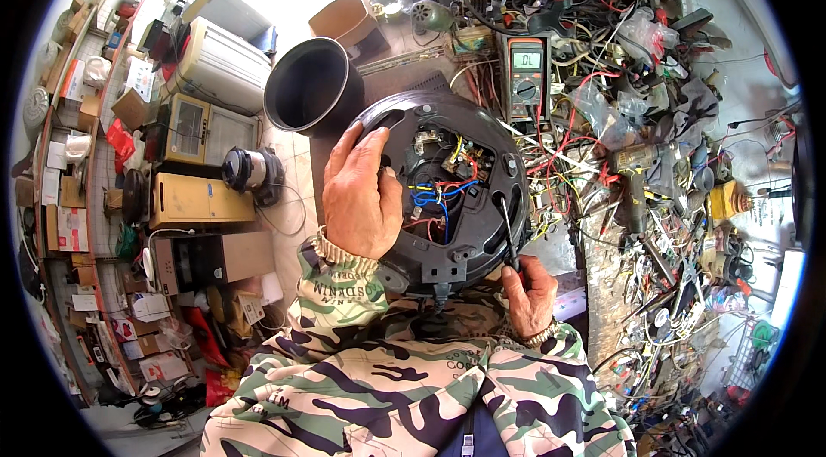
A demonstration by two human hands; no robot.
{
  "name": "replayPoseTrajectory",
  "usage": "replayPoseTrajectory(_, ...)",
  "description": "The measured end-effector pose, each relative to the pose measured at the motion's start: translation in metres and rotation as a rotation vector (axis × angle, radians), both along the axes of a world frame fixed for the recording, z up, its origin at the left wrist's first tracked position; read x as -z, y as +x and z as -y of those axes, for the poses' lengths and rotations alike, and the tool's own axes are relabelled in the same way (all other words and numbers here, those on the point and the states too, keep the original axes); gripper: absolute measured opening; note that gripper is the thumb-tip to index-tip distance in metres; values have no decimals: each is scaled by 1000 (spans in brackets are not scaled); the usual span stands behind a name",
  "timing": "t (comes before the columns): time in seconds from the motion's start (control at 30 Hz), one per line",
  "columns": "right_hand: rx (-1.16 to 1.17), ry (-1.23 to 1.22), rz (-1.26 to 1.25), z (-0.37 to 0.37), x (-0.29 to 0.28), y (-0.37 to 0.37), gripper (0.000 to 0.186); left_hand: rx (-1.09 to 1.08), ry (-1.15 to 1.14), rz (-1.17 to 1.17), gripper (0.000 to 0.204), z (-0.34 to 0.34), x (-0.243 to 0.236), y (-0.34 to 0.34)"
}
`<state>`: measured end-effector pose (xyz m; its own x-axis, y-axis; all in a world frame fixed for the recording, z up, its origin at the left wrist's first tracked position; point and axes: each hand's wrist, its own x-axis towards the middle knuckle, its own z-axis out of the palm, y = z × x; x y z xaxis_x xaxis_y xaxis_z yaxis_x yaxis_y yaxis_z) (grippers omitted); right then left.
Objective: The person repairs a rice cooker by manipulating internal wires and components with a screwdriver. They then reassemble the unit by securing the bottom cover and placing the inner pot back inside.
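A round black appliance base (413, 263) lies upside down before me, its opening showing blue, red and yellow wires (446, 190) and small electrical parts. My left hand (361, 194) grips its left rim, fingers bent over the edge. At the lower right, my right hand (529, 293) holds a screwdriver (508, 229), whose shaft reaches up into the slotted opening on the base's right side; its tip is hard to make out. A black inner pot (314, 91) stands just beyond my left hand. A multimeter (526, 78) with red leads lies beyond the base's upper right.
Cluttered wires, tools and a drill (637, 177) cover the bench at right, with an open cardboard box (344, 18) at the back. On the left, appliances (202, 199) and a metal cooker (254, 173) stand on the tiled floor, beside shelves (73, 164) crowded with boxes and parts.
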<state>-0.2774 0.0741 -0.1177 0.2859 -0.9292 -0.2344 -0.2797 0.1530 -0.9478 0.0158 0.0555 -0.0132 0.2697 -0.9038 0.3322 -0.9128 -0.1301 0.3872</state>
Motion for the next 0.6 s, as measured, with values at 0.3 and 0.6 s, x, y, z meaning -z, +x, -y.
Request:
replayPoseTrajectory(0.3, 19, -5, 13, -7, 3, -4, 26, -11, -27, 18, 49, 1, 5, 2)
replayPoseTrajectory(0.6, 27, 2, 26, -12, 6, -1, 26, -17, -46, 8, 49, 1, 9, 1)
